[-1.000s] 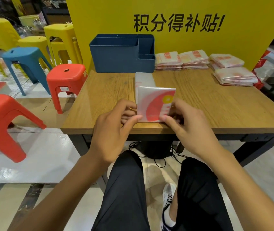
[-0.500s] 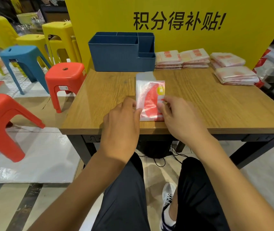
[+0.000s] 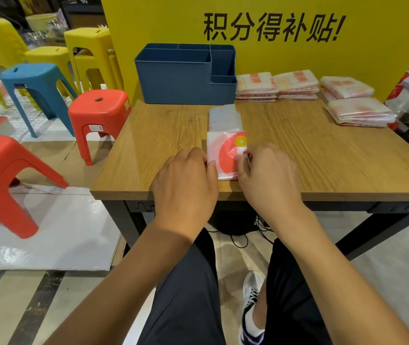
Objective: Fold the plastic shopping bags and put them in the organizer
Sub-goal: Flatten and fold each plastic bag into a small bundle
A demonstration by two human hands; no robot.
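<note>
A partly folded plastic bag (image 3: 224,155) was pinched against the wooden surface (image 3: 163,135) by the left grip (image 3: 186,178) and right grip (image 3: 268,175)

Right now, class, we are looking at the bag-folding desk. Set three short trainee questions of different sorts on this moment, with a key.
1. True or false: the blue plastic organizer at the back of the wooden table already holds folded bags.
2. Which hand pinches the right edge of the red-and-white plastic bag being folded: A) the left hand or B) the right hand?
3. Fill in: the stacks of folded bags lie to the ____ of the organizer, as the camera sees it.

Key: 1 false, no bags are visible inside; 2 B; 3 right.
</note>
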